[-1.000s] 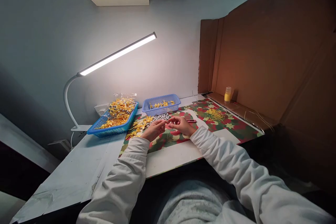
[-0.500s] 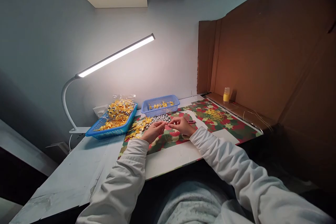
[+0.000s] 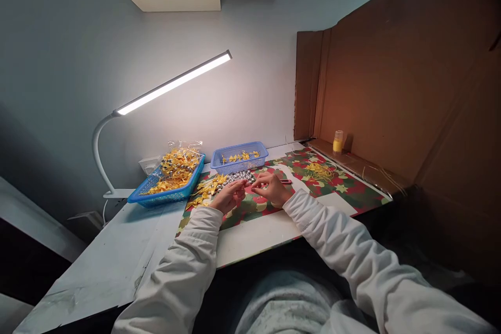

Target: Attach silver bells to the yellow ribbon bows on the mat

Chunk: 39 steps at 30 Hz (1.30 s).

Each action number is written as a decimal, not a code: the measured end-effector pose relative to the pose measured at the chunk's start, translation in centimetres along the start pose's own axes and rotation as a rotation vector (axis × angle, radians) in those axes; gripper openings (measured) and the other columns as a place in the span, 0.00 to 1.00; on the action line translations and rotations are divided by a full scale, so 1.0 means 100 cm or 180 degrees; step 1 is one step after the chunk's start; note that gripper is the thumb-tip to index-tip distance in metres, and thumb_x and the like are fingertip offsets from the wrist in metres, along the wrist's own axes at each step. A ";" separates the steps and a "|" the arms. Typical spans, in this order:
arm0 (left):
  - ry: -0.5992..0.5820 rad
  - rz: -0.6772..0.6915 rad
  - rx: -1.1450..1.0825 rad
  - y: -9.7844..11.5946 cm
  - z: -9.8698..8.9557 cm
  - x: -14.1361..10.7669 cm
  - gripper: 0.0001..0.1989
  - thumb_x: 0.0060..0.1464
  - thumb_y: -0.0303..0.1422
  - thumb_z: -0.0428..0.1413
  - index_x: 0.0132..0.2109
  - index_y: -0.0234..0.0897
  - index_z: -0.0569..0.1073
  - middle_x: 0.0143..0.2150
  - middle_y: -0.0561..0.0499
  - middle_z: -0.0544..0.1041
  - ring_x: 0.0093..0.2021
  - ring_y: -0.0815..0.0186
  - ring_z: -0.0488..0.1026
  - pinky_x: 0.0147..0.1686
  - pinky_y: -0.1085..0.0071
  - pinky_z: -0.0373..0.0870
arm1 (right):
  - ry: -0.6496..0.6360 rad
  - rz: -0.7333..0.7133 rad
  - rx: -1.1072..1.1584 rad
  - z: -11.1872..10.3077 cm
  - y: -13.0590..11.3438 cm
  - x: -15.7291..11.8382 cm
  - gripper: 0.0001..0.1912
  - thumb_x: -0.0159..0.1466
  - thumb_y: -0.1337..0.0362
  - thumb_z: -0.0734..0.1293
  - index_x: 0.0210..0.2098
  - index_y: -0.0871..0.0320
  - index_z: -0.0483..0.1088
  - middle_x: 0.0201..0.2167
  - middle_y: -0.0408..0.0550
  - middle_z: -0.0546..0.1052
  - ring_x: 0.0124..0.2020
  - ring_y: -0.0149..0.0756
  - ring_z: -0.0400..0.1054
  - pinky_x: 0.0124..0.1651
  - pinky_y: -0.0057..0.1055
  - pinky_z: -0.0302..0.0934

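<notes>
My left hand (image 3: 230, 196) is closed in a pinch over the patterned mat (image 3: 250, 215). Close by on the right, my right hand (image 3: 271, 189) also pinches, thumb against fingers. Whatever lies between the fingertips is too small to make out. Just behind the hands is a pile of shiny silver beads (image 3: 238, 178). Yellow ribbon bows (image 3: 207, 189) lie in a heap left of the beads, beside my left hand. A tool with a red handle (image 3: 286, 181) lies beyond my right hand, partly hidden by it.
A blue basket (image 3: 135, 199) of yellow bows and silver beads stands at the left. Another blue basket (image 3: 238, 166) holds a few yellow pieces. Yellow cords (image 3: 319, 171) lie right, near a small yellow bottle (image 3: 337, 142). A lamp (image 3: 176, 82) overhangs the table; cardboard (image 3: 371, 94) walls the right side.
My fingertips have drawn slightly apart. The fingers of my left hand are curled in more, and my right hand has shifted a little. Baskets, beads and bows stay put.
</notes>
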<state>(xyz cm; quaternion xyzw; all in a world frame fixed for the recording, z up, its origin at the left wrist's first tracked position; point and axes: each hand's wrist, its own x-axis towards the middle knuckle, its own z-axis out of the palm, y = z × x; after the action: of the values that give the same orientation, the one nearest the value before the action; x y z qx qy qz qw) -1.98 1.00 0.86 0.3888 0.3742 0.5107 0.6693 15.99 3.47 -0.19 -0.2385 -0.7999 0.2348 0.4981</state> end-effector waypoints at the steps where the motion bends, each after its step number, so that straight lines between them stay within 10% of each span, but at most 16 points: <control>1: 0.0049 0.0017 -0.0047 0.000 0.000 0.001 0.08 0.44 0.28 0.63 0.33 0.30 0.74 0.31 0.49 0.75 0.19 0.81 0.60 0.19 0.83 0.61 | 0.0006 -0.0081 -0.0066 0.000 -0.001 0.000 0.07 0.56 0.61 0.69 0.24 0.56 0.75 0.22 0.44 0.71 0.29 0.33 0.62 0.34 0.31 0.56; 18: 0.0249 0.0777 0.2207 -0.004 0.008 -0.004 0.19 0.34 0.45 0.66 0.29 0.31 0.80 0.13 0.57 0.63 0.16 0.77 0.55 0.16 0.77 0.50 | -0.0187 -0.0562 -0.1134 -0.003 0.006 -0.002 0.06 0.62 0.68 0.64 0.28 0.57 0.70 0.27 0.44 0.72 0.33 0.33 0.62 0.40 0.33 0.48; 28: 0.0384 0.0905 0.2331 -0.008 0.005 -0.003 0.25 0.36 0.48 0.63 0.36 0.31 0.80 0.13 0.56 0.65 0.14 0.76 0.55 0.14 0.77 0.52 | -0.0207 -0.0418 -0.1027 -0.002 0.007 -0.001 0.07 0.63 0.66 0.63 0.28 0.57 0.70 0.27 0.44 0.71 0.33 0.34 0.62 0.39 0.32 0.48; 39: 0.0264 0.1344 0.3176 -0.009 0.003 -0.002 0.13 0.38 0.41 0.64 0.29 0.35 0.81 0.15 0.54 0.69 0.16 0.75 0.54 0.17 0.76 0.48 | -0.0303 -0.0285 -0.0994 -0.002 0.006 -0.001 0.06 0.61 0.68 0.63 0.28 0.58 0.70 0.28 0.44 0.72 0.33 0.33 0.63 0.41 0.33 0.50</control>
<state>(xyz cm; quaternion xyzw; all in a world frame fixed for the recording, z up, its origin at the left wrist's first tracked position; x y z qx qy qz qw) -1.41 0.62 0.16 0.7055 0.5112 0.4092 0.2710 16.30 3.91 -0.51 -0.2657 -0.8592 0.0963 0.4265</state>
